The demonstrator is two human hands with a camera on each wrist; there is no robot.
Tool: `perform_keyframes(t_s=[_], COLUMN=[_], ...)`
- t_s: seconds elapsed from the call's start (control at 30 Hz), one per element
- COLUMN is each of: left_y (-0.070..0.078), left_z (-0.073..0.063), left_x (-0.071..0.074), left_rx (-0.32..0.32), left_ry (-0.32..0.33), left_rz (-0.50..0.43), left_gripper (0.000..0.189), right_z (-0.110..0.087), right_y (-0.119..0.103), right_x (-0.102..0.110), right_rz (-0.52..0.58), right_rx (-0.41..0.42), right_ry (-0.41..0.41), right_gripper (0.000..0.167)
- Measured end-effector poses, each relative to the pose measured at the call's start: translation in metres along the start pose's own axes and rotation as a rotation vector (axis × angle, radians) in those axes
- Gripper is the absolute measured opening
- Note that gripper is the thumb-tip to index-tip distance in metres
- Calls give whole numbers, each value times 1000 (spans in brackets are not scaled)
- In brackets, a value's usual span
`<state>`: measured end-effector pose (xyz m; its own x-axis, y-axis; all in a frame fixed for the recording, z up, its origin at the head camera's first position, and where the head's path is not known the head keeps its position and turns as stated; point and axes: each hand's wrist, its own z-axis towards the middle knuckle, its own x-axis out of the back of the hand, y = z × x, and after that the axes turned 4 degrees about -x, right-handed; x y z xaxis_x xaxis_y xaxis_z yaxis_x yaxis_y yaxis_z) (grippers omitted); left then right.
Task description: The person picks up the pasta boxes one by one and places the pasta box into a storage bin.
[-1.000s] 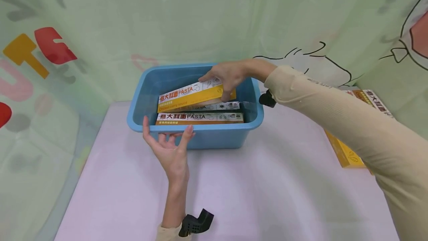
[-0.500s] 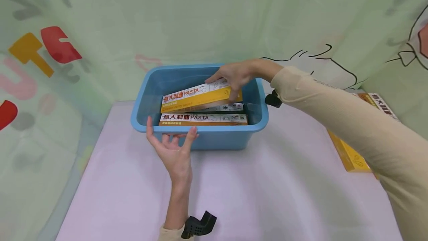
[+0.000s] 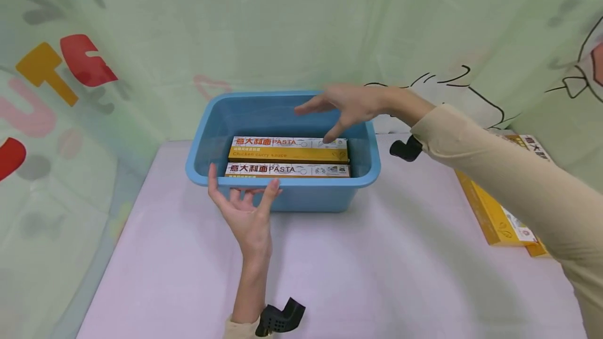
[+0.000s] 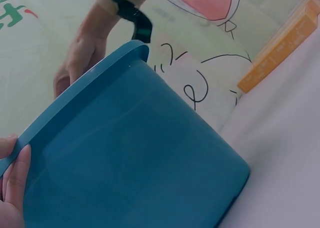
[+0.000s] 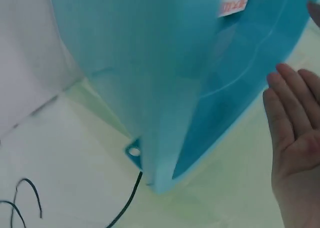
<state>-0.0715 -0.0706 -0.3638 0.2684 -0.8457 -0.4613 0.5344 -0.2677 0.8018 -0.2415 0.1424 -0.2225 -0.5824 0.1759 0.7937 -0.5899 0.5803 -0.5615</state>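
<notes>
A blue plastic bin stands on the table. My left hand holds its near rim, with thumb and index finger over the edge and the other fingers underneath; the left wrist view shows fingers pinching that rim. Inside lie a yellow-and-white pasta box marked chicken curry sauce and, nearer the front wall, another pasta box with dark lettering. Over the bin's right rear part hovers my right hand, fingers spread and holding nothing. In the right wrist view that hand has straight fingers beside the bin's rim.
More yellow pasta boxes lie at the table's right side, partly hidden by my right sleeve. A printed green cloth rises behind the bin. The pale table extends in front of it.
My right hand has let go of the chicken curry pasta box and moved up and right. That box, earlier tilted, now lies level behind the front one. My left hand stays on the rim.
</notes>
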Motion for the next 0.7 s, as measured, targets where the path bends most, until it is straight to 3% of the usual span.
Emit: perform_keyframes(t_s=[0.17, 0.27, 0.43, 0.6, 0.7], left_y=[-1, 0, 2, 4, 4], left_z=[2, 4, 7, 10, 11], left_x=[1, 3, 6, 8, 9], left_rx=[8, 7, 1, 1, 6], left_ry=[-7, -2, 2, 5, 7], left_rz=[4, 5, 5, -2, -6], left_gripper=[109, 110, 110, 111, 111], right_z=[-39, -64, -114, -169, -199], right_y=[4, 7, 11, 20, 32], right_x=[-25, -50, -98, -145, -174], right_rz=[-7, 82, 194, 191, 199], right_rx=[38, 74, 140, 50, -90], right_ry=[234, 422, 725, 929, 1015], right_gripper=[62, 55, 64, 75, 75])
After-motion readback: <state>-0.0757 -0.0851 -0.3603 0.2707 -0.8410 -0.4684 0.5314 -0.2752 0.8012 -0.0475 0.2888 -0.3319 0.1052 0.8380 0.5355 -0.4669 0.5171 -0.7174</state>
